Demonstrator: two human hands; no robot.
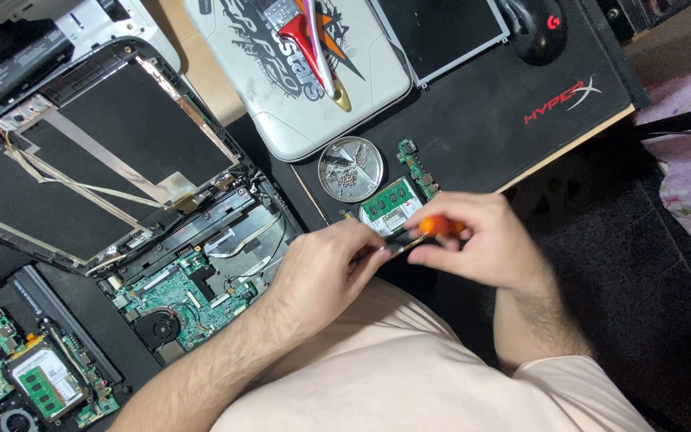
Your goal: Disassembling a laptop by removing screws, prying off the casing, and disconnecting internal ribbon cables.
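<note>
Working a screwdriver (429,230) between both hands above a black mat (521,120).

At the far left, a second opened laptop (33,376) is seen with its green board bared; beside it an opened laptop (145,232) is laid with its screen panel stripped and its fan and board exposed. The left hand (325,268) is curled just right of that board, its fingertips pinched on the dark shaft of the screwdriver. Behind the hands, a round tin (350,168) of screws, a memory module (392,206) and a narrow green board (417,168) are laid on the mat. The orange handle is gripped by the right hand (481,244), fingers closed round it. A mouse (539,28) is set at the mat's far edge.
</note>
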